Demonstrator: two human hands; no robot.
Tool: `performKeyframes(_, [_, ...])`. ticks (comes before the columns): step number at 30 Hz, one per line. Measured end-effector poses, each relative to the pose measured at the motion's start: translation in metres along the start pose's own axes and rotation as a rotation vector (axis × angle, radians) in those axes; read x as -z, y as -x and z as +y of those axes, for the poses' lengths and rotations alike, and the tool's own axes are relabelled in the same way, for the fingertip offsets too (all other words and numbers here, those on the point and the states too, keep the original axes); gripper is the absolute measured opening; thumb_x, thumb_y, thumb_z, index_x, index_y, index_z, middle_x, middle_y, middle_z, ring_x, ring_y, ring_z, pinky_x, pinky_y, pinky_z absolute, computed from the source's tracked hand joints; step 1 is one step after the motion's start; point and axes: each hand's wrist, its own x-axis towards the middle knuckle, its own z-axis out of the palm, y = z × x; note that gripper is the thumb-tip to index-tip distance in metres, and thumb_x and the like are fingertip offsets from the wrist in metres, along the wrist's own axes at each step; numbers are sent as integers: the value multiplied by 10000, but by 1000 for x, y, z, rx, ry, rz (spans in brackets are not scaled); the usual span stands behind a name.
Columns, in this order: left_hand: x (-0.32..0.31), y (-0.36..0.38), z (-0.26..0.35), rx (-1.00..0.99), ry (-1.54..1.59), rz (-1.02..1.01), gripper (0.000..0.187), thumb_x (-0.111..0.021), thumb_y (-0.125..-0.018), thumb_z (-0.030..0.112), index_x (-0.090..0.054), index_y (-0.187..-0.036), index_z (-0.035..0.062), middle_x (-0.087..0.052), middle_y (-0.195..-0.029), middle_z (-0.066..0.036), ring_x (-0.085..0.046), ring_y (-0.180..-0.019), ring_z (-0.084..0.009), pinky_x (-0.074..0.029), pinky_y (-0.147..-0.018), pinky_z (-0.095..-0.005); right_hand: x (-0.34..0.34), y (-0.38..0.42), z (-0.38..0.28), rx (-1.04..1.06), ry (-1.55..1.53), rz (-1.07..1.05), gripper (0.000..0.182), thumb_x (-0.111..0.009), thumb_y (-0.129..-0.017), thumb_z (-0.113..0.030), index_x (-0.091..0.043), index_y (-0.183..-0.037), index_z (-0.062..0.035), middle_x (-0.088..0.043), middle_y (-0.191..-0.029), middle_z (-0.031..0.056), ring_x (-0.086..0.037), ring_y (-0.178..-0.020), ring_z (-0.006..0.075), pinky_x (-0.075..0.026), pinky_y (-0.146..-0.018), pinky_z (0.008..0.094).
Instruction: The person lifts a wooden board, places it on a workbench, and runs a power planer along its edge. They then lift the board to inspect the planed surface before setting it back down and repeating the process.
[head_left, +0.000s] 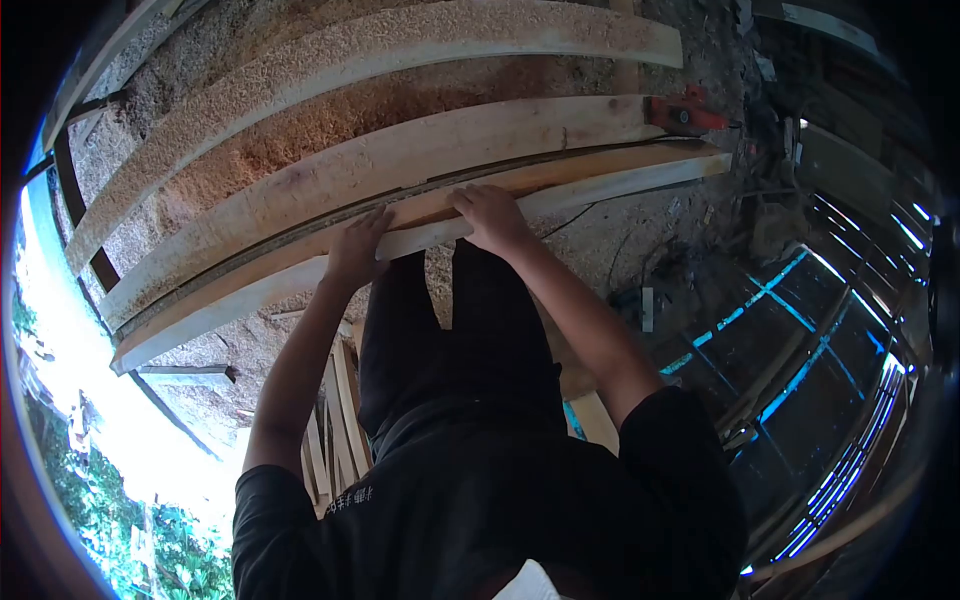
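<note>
A long wooden plank [590,188] with a pale near face lies across in front of my legs. My left hand [357,250] is closed over it, fingers on the top and thumb on the near side. Farther right along the same plank, my right hand [492,218] grips it in a similar way, its fingers bent over the upper edge. Just beyond runs a wider board [420,150], parallel to the plank, with a narrow dark gap between them. The undersides of both pieces are hidden.
A red and black power tool [686,112] rests at the right end of the wider board. Behind lies another board [400,40] covered in wood shavings. Sawdust [590,250] covers the ground. Wooden strips [345,410] stand at my left leg, and dark panels [770,350] are at right.
</note>
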Motion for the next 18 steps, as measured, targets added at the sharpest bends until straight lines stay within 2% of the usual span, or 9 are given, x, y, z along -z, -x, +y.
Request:
performKeyframes(2, [-3, 2, 6, 0, -2, 21, 937, -837, -706, 152, -488, -1574, 92, -476, -1665, -174, -540, -1462, -349, -467, -1218, -446, -7, 6, 1, 13, 30, 49, 577, -849, -764, -107, -662, -1309, -71, -717, -1296, 137, -661, -1284, 342, -485, -1143, 490])
performKeyframes(4, [-12, 10, 9, -15, -73, 93, 931, -841, -703, 129, -493, -1566, 92, -474, -1667, -172, -525, -1478, -358, -453, -1231, -465, -10, 14, -3, 8, 125, 6, 792, -949, -717, -246, -619, -1420, -89, -657, -1462, 127, -596, -1397, 344, -454, -1200, 497])
performKeyframes(5, [-16, 13, 9, -14, -72, 90, 931, -841, -703, 129, -493, -1566, 92, -474, -1667, -172, -525, -1478, -358, -453, -1231, -465, -12, 18, -3, 7, 122, 4, 792, -949, -717, -246, -619, -1420, -89, -657, -1462, 127, -596, -1397, 344, -454, -1200, 497])
performKeyframes(7, [-20, 14, 11, -44, -95, 159, 948, -867, -686, 117, -497, -1558, 92, -472, -1666, -175, -522, -1479, -368, -439, -1242, -484, -4, 19, -7, -16, 44, -49, 776, -916, -791, -344, -599, -1444, -71, -632, -1487, 164, -565, -1429, 374, -414, -1233, 522])
performKeyframes(8, [-21, 14, 10, -44, -93, 157, 948, -867, -686, 117, -497, -1558, 92, -472, -1666, -175, -522, -1479, -368, -439, -1242, -484, -1, 18, -10, -17, 44, -52, 776, -916, -791, -344, -599, -1444, -71, -632, -1487, 164, -565, -1429, 374, -414, -1233, 522])
performKeyframes(10, [-21, 15, 13, 11, -67, 161, 970, -877, -663, 99, -518, -1563, 120, -463, -1680, -153, -513, -1487, -383, -452, -1232, -488, 3, 17, -13, -12, -20, 26, 758, -847, -876, -447, -584, -1457, -38, -614, -1498, 203, -550, -1432, 410, -388, -1243, 551])
performKeyframes(13, [-25, 18, 17, 19, -96, 172, 984, -901, -661, 114, -513, -1564, 111, -459, -1678, -166, -504, -1493, -386, -448, -1234, -488, -13, 19, -8, 16, 58, 27, 788, -810, -896, -520, -579, -1455, -15, -604, -1503, 224, -539, -1434, 432, -372, -1244, 572])
performKeyframes(17, [-35, 26, 23, 1, -115, 217, 953, -885, -697, 113, -507, -1572, 106, -471, -1666, -173, -517, -1481, -390, -453, -1230, -495, -15, 18, -9, -10, 48, -29, 816, -856, -854, -483, -575, -1455, -6, -591, -1499, 218, -538, -1429, 423, -377, -1237, 567])
performKeyframes(18, [-42, 28, 24, 2, -137, 257, 932, -867, -716, 99, -507, -1575, 109, -468, -1669, -172, -513, -1486, -389, -448, -1234, -500, 2, 7, -15, -80, -14, -204, 873, -891, -801, -481, -571, -1459, -4, -584, -1487, 216, -547, -1408, 417, -387, -1231, 555])
